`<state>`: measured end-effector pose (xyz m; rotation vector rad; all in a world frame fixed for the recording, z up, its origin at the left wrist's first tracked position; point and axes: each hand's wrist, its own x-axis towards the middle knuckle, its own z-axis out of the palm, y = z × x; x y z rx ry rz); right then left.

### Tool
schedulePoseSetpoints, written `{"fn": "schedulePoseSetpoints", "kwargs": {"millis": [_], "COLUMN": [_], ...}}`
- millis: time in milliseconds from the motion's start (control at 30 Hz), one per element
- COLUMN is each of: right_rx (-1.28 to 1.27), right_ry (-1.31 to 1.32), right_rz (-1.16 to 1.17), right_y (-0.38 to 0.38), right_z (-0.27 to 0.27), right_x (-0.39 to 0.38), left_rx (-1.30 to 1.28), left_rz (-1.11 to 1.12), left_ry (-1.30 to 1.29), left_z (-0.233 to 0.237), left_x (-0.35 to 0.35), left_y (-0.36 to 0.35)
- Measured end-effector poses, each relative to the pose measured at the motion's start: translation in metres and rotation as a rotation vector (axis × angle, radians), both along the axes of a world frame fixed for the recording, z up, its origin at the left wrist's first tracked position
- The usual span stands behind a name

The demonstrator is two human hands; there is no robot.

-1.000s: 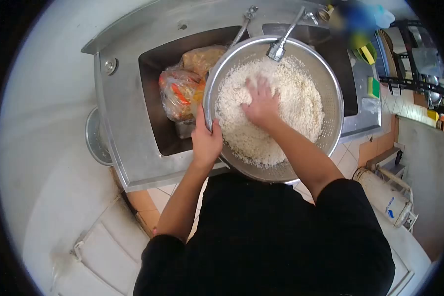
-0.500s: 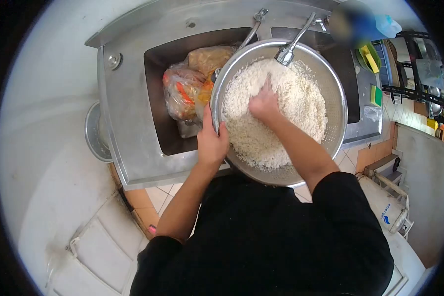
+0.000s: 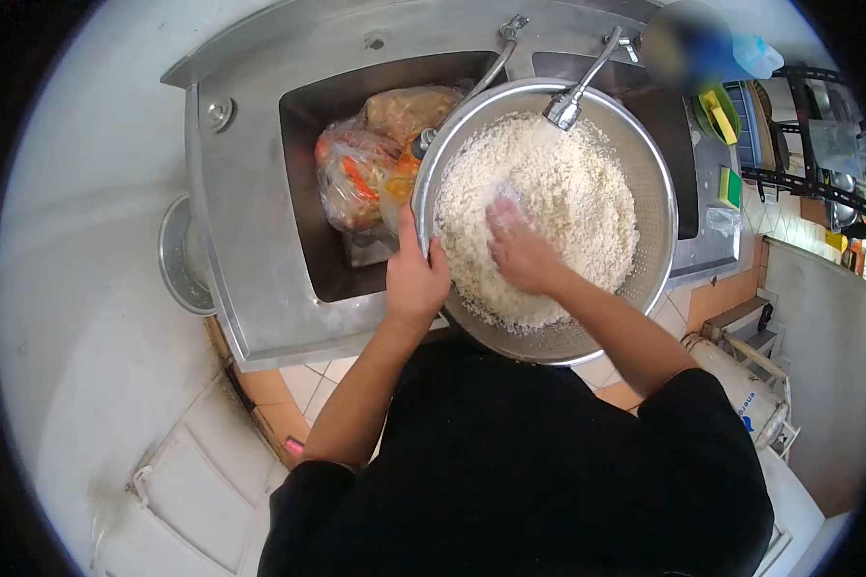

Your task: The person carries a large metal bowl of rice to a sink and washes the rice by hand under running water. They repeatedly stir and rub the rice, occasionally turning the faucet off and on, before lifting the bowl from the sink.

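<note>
A large perforated metal colander (image 3: 656,192) full of white rice (image 3: 587,207) rests over the sink, tilted towards me. My left hand (image 3: 418,279) is closed on its left rim, the thumb on the inner side and the fingers outside. In the rice, left of the middle, is my right hand (image 3: 522,248); its fingers are smeared by motion and partly lost among the grains. Over the far part of the rice hangs the end of a faucet (image 3: 562,111).
Plastic bags of food (image 3: 356,178) lie in the left sink basin (image 3: 303,173). A second faucet (image 3: 496,67) reaches over that basin. On the right counter are a green-yellow sponge (image 3: 730,188) and a green bowl (image 3: 717,120). A gas cylinder (image 3: 741,389) stands at the lower right.
My right hand has swept left and towards me through the rice, with the forearm lower and further right. My left hand keeps its grip on the colander rim.
</note>
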<state>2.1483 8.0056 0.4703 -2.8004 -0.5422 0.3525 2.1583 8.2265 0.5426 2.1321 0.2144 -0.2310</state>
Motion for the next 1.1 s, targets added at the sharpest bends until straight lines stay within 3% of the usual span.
{"fn": "schedulePoseSetpoints", "kwargs": {"millis": [33, 100, 133, 233, 267, 333, 433, 533, 567, 633, 700, 733, 800, 833, 900, 1033, 1100], "right_rx": [-0.005, -0.424, -0.021, 0.107, 0.089, -0.212, -0.443, -0.578, -0.371, -0.344, -0.537, -0.556, -0.585, -0.595, -0.579, -0.505, -0.138], "right_ry": [0.01, 0.222, 0.407, 0.163, 0.18, 0.299, 0.3, 0.363, 0.554, 0.594, 0.456, 0.533, 0.644, 0.679, 0.394, 0.391, 0.37], "right_rz": [0.0, 0.074, -0.341, -0.203, -0.208, 0.086, 0.138, 0.082, -0.114, -0.168, -0.033, 0.061, 0.114, 0.074, 0.192, 0.126, 0.036], "right_y": [-0.003, -0.012, -0.01, -0.006, -0.011, -0.026, -0.061, -0.025, -0.011, -0.016, -0.037, -0.045, -0.037, -0.02, -0.049, -0.072, -0.061], "right_z": [0.005, -0.004, -0.025, -0.062, -0.037, 0.043, 0.072, 0.065, 0.072, 0.019, -0.042, -0.047, 0.003, 0.062, 0.088, 0.067, 0.028], "right_x": [0.009, 0.057, 0.075, 0.036, 0.013, -0.027, -0.075, -0.036, -0.01, 0.031, 0.031, 0.03, 0.03, 0.016, -0.048, -0.077, -0.045], "left_rx": [-0.008, -0.023, -0.017, -0.025, -0.04, -0.069, -0.077, -0.053, -0.047, -0.045, 0.008, 0.001, -0.002, -0.005, 0.01, -0.003, 0.008], "left_rz": [-0.007, -0.023, -0.032, -0.007, -0.021, -0.009, 0.017, -0.002, -0.021, -0.047, -0.054, -0.061, -0.06, -0.058, -0.043, -0.036, -0.033], "left_ry": [0.017, 0.028, 0.043, 0.057, 0.071, 0.073, 0.092, 0.068, 0.077, 0.067, 0.077, 0.073, 0.083, 0.089, 0.059, 0.056, 0.101], "left_z": [0.002, 0.004, 0.006, 0.005, 0.004, 0.001, -0.002, 0.0, 0.002, 0.005, 0.007, 0.007, 0.006, 0.005, 0.001, -0.001, 0.001], "left_x": [0.0, 0.002, 0.002, 0.007, 0.004, 0.002, 0.002, 0.005, 0.003, 0.005, 0.005, 0.004, 0.004, 0.003, 0.003, 0.003, 0.003], "left_y": [-0.001, 0.0, 0.0, 0.002, 0.002, 0.001, 0.001, 0.001, 0.002, 0.002, 0.002, 0.002, 0.003, 0.003, 0.002, 0.001, 0.001]}}
